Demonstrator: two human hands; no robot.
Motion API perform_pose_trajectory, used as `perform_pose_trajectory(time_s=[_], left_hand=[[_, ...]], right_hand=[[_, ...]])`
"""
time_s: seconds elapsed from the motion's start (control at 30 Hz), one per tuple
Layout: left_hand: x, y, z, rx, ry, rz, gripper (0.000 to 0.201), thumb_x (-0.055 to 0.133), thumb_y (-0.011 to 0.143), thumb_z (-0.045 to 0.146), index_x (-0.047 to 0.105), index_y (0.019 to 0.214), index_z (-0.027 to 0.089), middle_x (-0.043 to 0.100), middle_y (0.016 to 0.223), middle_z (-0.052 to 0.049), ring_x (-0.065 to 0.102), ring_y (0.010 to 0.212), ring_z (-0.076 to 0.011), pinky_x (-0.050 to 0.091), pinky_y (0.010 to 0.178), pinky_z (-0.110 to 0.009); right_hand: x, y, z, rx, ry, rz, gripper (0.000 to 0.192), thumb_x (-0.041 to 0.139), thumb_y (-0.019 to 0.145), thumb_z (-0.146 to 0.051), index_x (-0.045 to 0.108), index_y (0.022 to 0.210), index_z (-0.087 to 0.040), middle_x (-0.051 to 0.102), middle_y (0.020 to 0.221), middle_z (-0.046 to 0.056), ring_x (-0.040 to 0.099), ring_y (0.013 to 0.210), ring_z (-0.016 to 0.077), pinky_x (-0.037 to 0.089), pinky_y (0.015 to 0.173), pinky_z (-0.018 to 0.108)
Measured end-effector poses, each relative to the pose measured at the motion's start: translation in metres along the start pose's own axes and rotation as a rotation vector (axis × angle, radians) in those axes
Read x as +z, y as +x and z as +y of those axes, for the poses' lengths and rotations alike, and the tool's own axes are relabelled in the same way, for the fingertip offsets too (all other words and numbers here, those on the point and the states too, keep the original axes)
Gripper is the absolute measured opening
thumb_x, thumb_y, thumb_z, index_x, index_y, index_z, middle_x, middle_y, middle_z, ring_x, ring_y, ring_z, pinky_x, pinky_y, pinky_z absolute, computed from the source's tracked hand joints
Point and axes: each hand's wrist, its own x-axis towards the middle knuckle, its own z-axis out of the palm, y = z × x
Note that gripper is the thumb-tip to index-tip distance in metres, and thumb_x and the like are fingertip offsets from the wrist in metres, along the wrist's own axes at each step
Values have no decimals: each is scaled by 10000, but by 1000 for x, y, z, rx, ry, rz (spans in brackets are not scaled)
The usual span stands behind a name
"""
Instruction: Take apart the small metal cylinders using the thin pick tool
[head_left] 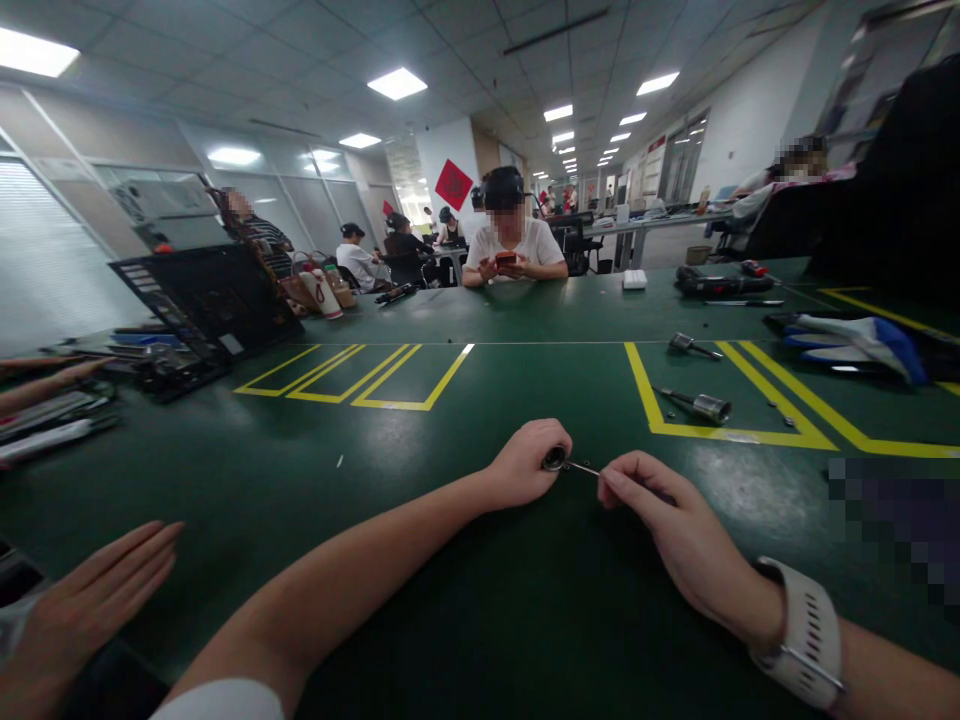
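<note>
Tape [739, 436] forms a yellow outline on the green table [300, 480], two metal parts lying at it. One part [711, 408] sits inside, near the outline's near edge; the other [688, 346] lies by its far end.

Nearer than the outline and to its left, the person's left hand [529, 465] is curled round a small metal cup [554, 458], whose open end faces back toward the wearer. Whether the cup rests on the table cannot be told. The right hand [667, 510], just nearer than the outline, pinches a thin metal rod [585, 468] between thumb and fingers. The rod points left at the cup, its tip right by the rim; whether they touch is too small to tell. A pale watch [806, 635] circles the right wrist.

Right of the outline lie blue and white gloves [862, 342]. Beyond it are a dark power tool [712, 282] and a small white box [634, 280]. Beyond and left of it, a person in a white shirt [551, 250] holds a phone [507, 258]. Well left of it, nearer the wearer, a co-worker's hand [112, 590] is stretched out flat-fingered.
</note>
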Motion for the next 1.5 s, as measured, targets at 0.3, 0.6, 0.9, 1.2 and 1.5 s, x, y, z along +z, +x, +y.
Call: perform_pose_trajectory(time_s=[0.3,0.6,0.9,1.2,1.5], left_hand=[[0,0,0,4,-39,5,106,448,728,73,470,783,161,523,811,-25,495,779,-135,420,733,-265],[-1,0,3,13,82,-29,139,450,713,42,489,780,158,540,801,-32,498,792,-150,409,772,-299],[-2,1,1,17,52,-48,147,446,701,42,486,784,156,542,811,-35,497,801,-151,412,778,-295],[-2,0,4,-77,61,-14,141,472,709,37,504,782,153,538,824,-29,495,790,-146,415,762,-298],[-4,-2,5,-149,-43,7,163,527,707,90,499,852,160,535,895,-31,502,807,-146,431,687,-265]], right_hand=[[-2,3,-3,118,348,3,192,587,784,-387,612,746,-200,590,739,11,528,716,170,427,686,315],[1,1,3,54,99,-26,219,544,827,-394,602,758,-194,576,737,8,524,718,170,409,673,314],[-3,7,-4,162,415,-16,178,638,745,-356,625,701,-184,600,695,14,525,668,155,423,642,296],[-1,4,-2,127,407,31,160,627,752,-337,616,688,-191,576,665,5,502,636,154,408,608,291],[-4,7,5,32,402,269,145,648,731,-343,602,694,-210,547,665,-4,480,626,156,399,583,293]])
